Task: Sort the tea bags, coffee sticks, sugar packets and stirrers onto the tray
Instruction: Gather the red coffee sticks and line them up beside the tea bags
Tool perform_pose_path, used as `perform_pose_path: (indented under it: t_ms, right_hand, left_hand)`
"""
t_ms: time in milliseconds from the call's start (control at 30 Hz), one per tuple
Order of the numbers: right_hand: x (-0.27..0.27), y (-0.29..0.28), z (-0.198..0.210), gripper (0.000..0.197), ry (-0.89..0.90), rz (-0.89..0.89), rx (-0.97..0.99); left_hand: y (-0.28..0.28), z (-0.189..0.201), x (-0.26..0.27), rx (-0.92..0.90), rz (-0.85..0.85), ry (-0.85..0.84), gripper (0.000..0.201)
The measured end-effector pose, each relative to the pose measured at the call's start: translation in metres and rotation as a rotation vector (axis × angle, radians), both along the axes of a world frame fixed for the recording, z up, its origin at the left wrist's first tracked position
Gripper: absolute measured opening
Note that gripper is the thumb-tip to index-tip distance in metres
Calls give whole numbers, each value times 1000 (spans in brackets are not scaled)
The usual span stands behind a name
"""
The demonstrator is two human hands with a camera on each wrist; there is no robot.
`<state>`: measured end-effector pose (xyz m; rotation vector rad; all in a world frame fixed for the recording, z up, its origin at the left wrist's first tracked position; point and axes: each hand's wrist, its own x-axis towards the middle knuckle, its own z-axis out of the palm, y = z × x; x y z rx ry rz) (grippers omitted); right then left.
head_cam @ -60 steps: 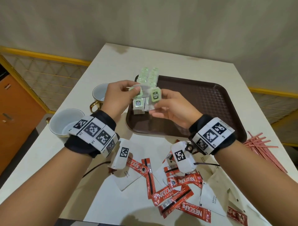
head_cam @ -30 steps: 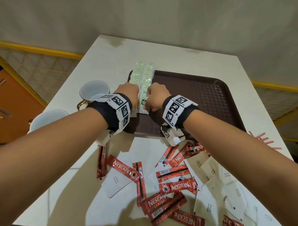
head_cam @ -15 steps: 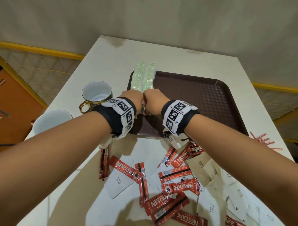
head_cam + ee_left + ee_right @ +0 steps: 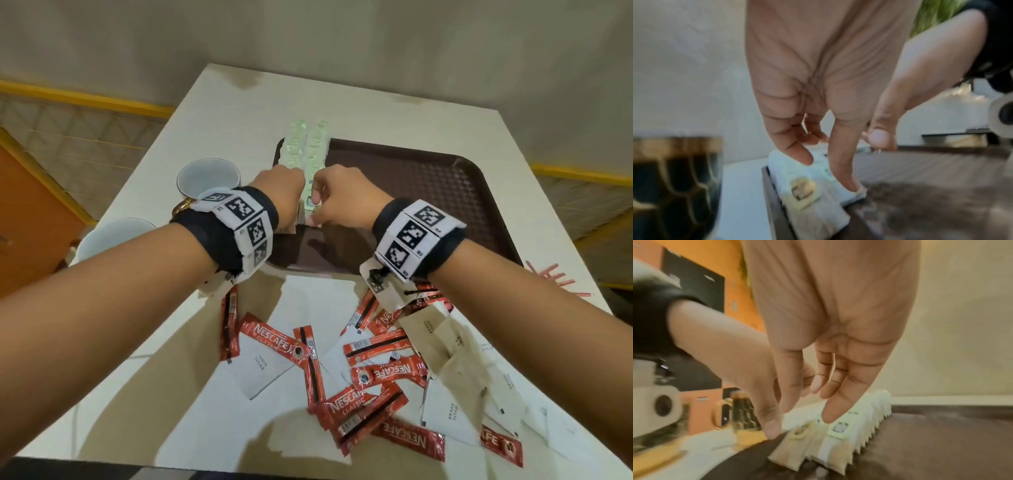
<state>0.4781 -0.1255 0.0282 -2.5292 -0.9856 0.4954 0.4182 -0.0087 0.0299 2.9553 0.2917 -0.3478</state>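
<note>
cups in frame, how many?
2. One cup with a gold handle stands on the table left of the tray, behind the left wrist; the other cup sits nearer, at the table's left edge, partly hidden by the forearm.

the red foil coffee sticks (image 4: 363, 407) scattered over the near part of the white worktop (image 4: 236, 113) carry white lettering: "nescafe classic" reads plainly on several of them — one near the left of the heap, one near the middle. another stick lies turned round, so its "nescafe" stands upside down, and one at the right edge shows only "afe". small barcodes sit on a few sticks, too fine to read. the flat white paper sugar packets (image 4: 262, 366) among them bear small grey print, "white sugar". the black-and-white square code markers (image 4: 412, 238) on the wristbands carry patterns, with tiny characters beside them too small to make out.
</note>
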Motion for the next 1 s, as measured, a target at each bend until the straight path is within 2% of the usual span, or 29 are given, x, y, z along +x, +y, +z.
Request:
perform_pose_path:
  t_ms: [67,167,267,333,433,600,700,833,1000]
  right_hand:
    - [-24,-21,17,24,59,55,28]
    - [-63,-56,31,22,95,221,-126]
    - [-93,-81,17,26,34,317,-377]
    - [-107,-88,2,30,18,286,-448]
    - [-114,-90,-13,27,-14,230,-436]
    - [-116,-90,-28,15,-17,196,-402]
    - [-117,-89,-33,27,-66,181,-366]
    - [-116,-97,-30,23,-107,109,-313]
    - [-113,-124,-10,7,-99,-18,-185]
  left_hand:
    - [5,8,-19,-32,-60,-46,40]
    - [2,18,-63,-102,-186,-9,41]
    - [-10,11,-109,-105,-283,85,23]
    - [-19,0,-135,-36,-311,133,18]
    - [-26,-17,-156,-13,-332,159,24]
    - [-28,-31,-164,-82,-289,141,32]
    - [-31,-30,-163,-123,-269,100,38]
    - [-34,-27,-165,-135,-228,78,49]
    - [-37,-26,-167,-187,-131,140,49]
